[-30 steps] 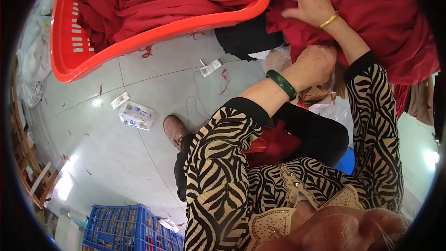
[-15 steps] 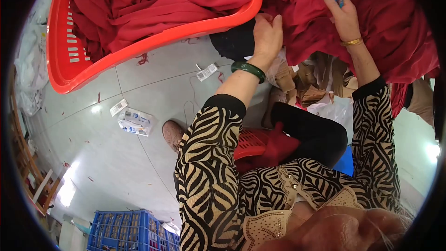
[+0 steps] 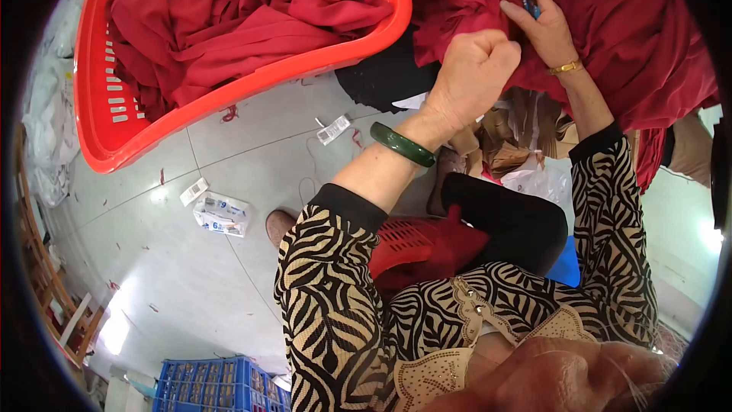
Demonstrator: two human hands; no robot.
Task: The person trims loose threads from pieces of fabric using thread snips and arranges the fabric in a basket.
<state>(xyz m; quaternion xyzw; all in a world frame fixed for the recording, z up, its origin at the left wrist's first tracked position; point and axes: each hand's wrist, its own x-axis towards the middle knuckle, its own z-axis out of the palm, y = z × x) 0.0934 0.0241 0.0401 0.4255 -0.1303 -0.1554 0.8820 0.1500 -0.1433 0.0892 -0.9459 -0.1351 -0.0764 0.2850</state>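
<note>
Dark red cloth (image 3: 610,38) lies heaped in loose folds at the upper right. My left hand (image 3: 476,72), with a green bangle at its wrist, is closed in a fist at the near edge of this cloth. Folds bunch up just beyond its knuckles, and its fingertips are turned from view. In my right hand (image 3: 550,34), beside the left one and over the cloth, is a small pair of thread snips (image 3: 531,6) with blue handles and dark blades pointing away from me.
A red plastic basket (image 3: 229,118) full of red cloth stands at the upper left. Brown paper and clear plastic (image 3: 534,137) lie below the heap. A plastic packet (image 3: 221,214), labels and thread scraps are on the tiled floor. A blue crate (image 3: 202,385) stands at the bottom.
My left hand has moved right, from near the basket rim to close beside my right hand, and is now a fist. My right hand has shifted slightly left with the snips.
</note>
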